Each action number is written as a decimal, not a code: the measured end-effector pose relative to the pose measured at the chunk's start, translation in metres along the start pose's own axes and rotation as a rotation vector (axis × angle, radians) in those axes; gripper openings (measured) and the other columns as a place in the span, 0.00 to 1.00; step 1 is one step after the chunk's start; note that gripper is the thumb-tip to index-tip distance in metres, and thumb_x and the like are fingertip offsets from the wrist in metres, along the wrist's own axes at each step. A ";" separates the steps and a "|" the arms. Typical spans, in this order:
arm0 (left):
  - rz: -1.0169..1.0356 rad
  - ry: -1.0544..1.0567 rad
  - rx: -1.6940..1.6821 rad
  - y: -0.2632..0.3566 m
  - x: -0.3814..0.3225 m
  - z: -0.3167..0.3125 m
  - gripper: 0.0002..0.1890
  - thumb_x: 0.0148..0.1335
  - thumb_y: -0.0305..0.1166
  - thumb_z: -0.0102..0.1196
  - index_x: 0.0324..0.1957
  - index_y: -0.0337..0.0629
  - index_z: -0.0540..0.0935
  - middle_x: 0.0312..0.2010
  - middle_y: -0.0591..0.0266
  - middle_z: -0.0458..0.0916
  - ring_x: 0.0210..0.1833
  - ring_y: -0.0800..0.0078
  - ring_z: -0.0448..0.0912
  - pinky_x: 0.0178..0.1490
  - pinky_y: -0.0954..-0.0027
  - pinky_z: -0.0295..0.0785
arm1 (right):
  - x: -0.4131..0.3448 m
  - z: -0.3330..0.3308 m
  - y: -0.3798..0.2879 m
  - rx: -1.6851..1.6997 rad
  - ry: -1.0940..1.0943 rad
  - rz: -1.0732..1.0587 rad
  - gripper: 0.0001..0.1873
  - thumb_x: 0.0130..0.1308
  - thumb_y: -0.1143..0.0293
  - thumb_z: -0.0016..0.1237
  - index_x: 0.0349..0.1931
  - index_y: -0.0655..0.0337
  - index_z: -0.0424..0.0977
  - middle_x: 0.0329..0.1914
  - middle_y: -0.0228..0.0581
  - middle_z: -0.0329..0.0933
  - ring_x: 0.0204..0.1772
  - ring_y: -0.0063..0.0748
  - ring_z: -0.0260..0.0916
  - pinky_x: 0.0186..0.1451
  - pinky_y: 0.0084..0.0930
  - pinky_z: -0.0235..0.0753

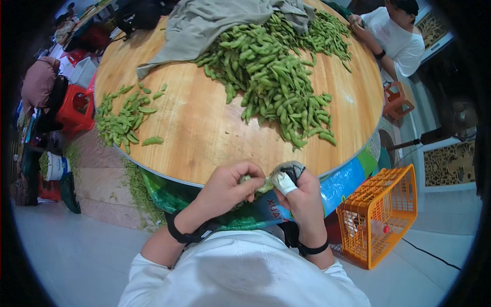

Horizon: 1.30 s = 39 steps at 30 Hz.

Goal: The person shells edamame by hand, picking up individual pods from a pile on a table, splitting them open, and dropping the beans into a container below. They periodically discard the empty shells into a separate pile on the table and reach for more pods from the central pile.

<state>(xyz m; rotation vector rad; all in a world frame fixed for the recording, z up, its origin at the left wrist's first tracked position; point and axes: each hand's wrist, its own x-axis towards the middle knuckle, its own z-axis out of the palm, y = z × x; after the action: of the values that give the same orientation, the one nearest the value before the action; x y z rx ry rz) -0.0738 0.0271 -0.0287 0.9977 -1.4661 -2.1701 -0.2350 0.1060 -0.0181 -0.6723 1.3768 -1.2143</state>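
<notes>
In front of my body, just past the near edge of a round wooden table (pixel 184 126), both hands meet at a pale green soybean pod (pixel 264 187). My left hand (pixel 230 186) pinches one end between thumb and fingers. The other end is at my right hand (pixel 305 192), whose thumb has a white wrapping and whose fingertips wear grey and black cloth coverings. My fingers hide part of the pod. Beyond them, a large heap of green soybean pods (pixel 276 84) spreads over the table. A smaller group of flatter green pods (pixel 124 115) lies at the left.
A grey cloth (pixel 215 27) covers the heap's far side. Green and blue plastic sheeting (pixel 341 188) hangs below the table's near rim. An orange plastic crate (pixel 378 217) stands on the floor at right. Another person (pixel 395 38) sits at the far right; red stools (pixel 76 109) stand left.
</notes>
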 end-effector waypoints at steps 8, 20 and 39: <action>0.308 -0.019 0.619 -0.014 -0.034 0.001 0.11 0.57 0.31 0.54 0.39 0.34 0.74 0.29 0.53 0.78 0.28 0.62 0.78 0.35 0.70 0.72 | 0.000 -0.003 0.001 -0.149 0.004 -0.168 0.03 0.58 0.76 0.47 0.31 0.65 0.72 0.19 0.28 0.69 0.23 0.16 0.63 0.25 0.17 0.64; 0.397 0.445 1.423 0.060 -0.040 -0.073 0.16 0.41 0.25 0.62 0.36 0.40 0.76 0.31 0.52 0.75 0.35 0.55 0.76 0.36 0.62 0.70 | 0.015 0.006 0.017 -0.255 -0.032 -0.398 0.06 0.62 0.73 0.45 0.36 0.66 0.72 0.18 0.25 0.67 0.19 0.12 0.58 0.20 0.11 0.56; -0.056 0.537 1.331 0.123 0.138 -0.172 0.16 0.41 0.35 0.63 0.27 0.29 0.81 0.30 0.42 0.80 0.33 0.53 0.80 0.37 0.63 0.73 | 0.031 0.001 0.024 -0.169 0.072 -0.228 0.08 0.62 0.72 0.45 0.37 0.68 0.73 0.24 0.31 0.73 0.26 0.17 0.65 0.29 0.17 0.67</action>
<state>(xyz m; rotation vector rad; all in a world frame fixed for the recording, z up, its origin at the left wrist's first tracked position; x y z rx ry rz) -0.0610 -0.2237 -0.0057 1.7619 -2.4915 -0.5530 -0.2343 0.0853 -0.0512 -0.9324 1.5058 -1.3204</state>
